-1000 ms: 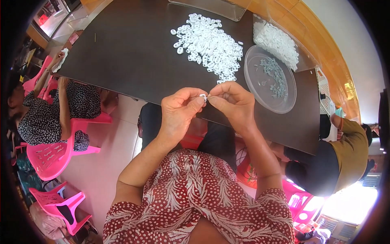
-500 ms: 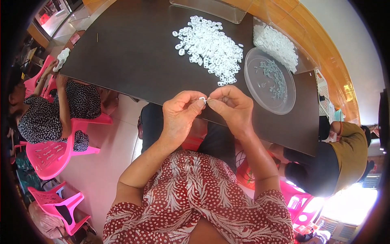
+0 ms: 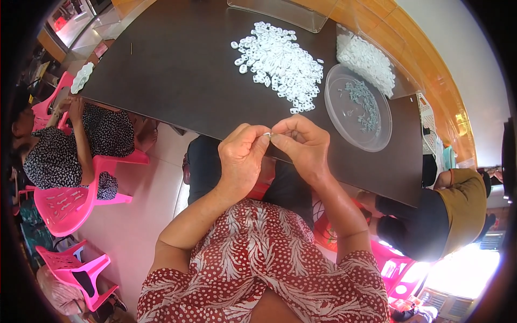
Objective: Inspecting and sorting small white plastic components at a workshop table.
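Just off the table's near edge, both my hands meet at the fingertips. My left hand (image 3: 240, 160) pinches a small white plastic piece (image 3: 267, 134) between thumb and forefinger, with only a sliver of it showing. Thumb and forefinger of my right hand (image 3: 306, 148) are closed against the same spot; whatever they grip is hidden. Beyond my hands lies a spread pile of white two-holed plastic pieces (image 3: 280, 60). To its right, small grey screw-like pins (image 3: 364, 105) lie in a shallow round clear dish (image 3: 332, 117).
A clear box of white pieces (image 3: 366, 60) stands behind the dish on the dark table (image 3: 177, 64). Another clear bin (image 3: 280, 16) is at the far edge. People sit to the left and right, with pink plastic chairs (image 3: 70, 207) on the left.
My fingertips have drawn closer together, and the white piece is now mostly covered. A thin bit visible at my right fingertips earlier is hidden. The person at left has lowered a hand from a white object.
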Motion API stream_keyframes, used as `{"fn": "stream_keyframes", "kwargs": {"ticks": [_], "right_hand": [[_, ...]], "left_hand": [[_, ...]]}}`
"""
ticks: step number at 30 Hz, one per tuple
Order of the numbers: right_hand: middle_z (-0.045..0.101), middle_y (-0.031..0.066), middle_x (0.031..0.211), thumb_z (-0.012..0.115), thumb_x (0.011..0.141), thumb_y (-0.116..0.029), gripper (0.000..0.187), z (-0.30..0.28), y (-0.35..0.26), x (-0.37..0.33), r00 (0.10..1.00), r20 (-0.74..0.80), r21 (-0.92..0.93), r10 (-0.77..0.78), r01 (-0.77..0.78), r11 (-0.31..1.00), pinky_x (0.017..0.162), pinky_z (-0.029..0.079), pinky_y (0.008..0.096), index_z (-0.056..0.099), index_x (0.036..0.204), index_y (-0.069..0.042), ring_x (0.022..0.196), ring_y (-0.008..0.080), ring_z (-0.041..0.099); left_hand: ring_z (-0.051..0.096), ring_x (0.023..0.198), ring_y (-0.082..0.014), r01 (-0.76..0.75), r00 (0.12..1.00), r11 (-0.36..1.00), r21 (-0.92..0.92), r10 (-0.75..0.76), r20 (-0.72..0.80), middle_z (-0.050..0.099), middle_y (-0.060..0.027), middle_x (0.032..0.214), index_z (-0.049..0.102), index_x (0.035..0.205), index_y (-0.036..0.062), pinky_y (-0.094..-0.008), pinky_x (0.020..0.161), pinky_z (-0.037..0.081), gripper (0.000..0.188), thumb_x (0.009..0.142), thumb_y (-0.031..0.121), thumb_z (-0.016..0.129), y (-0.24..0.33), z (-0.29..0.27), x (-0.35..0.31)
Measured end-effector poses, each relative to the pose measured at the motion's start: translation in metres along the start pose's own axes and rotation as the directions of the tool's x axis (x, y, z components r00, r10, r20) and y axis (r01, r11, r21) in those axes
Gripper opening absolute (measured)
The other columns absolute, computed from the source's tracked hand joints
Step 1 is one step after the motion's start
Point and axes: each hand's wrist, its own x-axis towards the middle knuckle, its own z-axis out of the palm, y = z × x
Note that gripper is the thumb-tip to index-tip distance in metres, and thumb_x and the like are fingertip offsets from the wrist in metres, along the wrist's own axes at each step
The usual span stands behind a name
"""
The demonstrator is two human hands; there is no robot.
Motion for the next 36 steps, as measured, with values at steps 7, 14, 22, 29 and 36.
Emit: {"fn": "stream_keyframes", "kwargs": {"ticks": [7, 14, 22, 29, 36], "right_hand": [[0.061, -0.0003, 0.08, 0.065, 0.077, 0.003, 0.011, 0.002, -0.002, 0.006, 0.998, 0.046, 0.007, 0.039, -0.04, 0.999, 0.064, 0.044, 0.0185, 0.062, 0.087, 0.001, 0.071, 0.0039, 0.054], [0.06, 0.0025, 0.08, 0.066, 0.077, -0.001, 0.011, 0.004, -0.003, 0.023, 0.993, 0.121, -0.082, -0.01, 0.02, 0.996, 0.062, 0.044, 0.0209, 0.061, 0.087, 0.0, 0.07, 0.0058, 0.055], [0.06, 0.0149, 0.079, 0.063, 0.072, -0.005, 0.016, -0.009, -0.001, 0.082, 0.928, 0.125, -0.435, -0.351, 0.369, 0.821, 0.072, 0.045, 0.0353, 0.065, 0.088, -0.002, 0.081, 0.0296, 0.056], [0.053, 0.0142, 0.07, 0.057, 0.057, 0.006, 0.017, 0.012, 0.034, 0.124, 0.755, 0.422, -0.746, -0.502, 0.604, 0.282, 0.066, 0.044, 0.0392, 0.062, 0.072, -0.001, 0.074, 0.0313, 0.05], [0.058, 0.0116, 0.073, 0.057, 0.071, 0.002, 0.016, 0.002, 0.031, 0.139, 0.815, 0.306, -0.766, -0.492, 0.518, 0.381, 0.068, 0.043, 0.0385, 0.066, 0.081, -0.006, 0.077, 0.0303, 0.053]], "left_hand": [[0.052, 0.06, -0.0114, 0.05, 0.996, 0.99, -0.134, -0.06, -0.071, 0.055, -0.0055, 0.068, 0.063, 0.084, -0.0021, -0.0234, 0.054, 0.041, 0.006, 0.078, -0.003, 0.062, -0.007, 0.0, 0.001], [0.051, 0.061, -0.0084, 0.086, 0.993, 0.98, -0.179, -0.1, -0.07, 0.057, -0.0021, 0.071, 0.064, 0.087, -0.0028, -0.021, 0.054, 0.041, 0.006, 0.081, -0.002, 0.062, -0.009, -0.004, 0.01], [0.056, 0.063, -0.0077, 0.314, 0.934, 0.812, -0.493, -0.358, 0.004, 0.063, -0.0056, 0.076, 0.065, 0.095, -0.0026, -0.0187, 0.054, 0.044, 0.016, 0.085, 0.009, 0.062, -0.014, -0.02, 0.027], [0.056, 0.063, -0.0081, 0.309, 0.931, 0.795, -0.523, -0.365, -0.006, 0.063, -0.006, 0.077, 0.064, 0.095, -0.0027, -0.0192, 0.055, 0.044, 0.015, 0.085, 0.008, 0.062, -0.02, -0.023, 0.028], [0.056, 0.065, -0.0068, 0.307, 0.933, 0.787, -0.536, -0.359, 0.007, 0.063, -0.0043, 0.078, 0.064, 0.097, -0.0021, -0.0182, 0.056, 0.043, 0.016, 0.085, 0.008, 0.062, -0.021, -0.026, 0.031]]}}
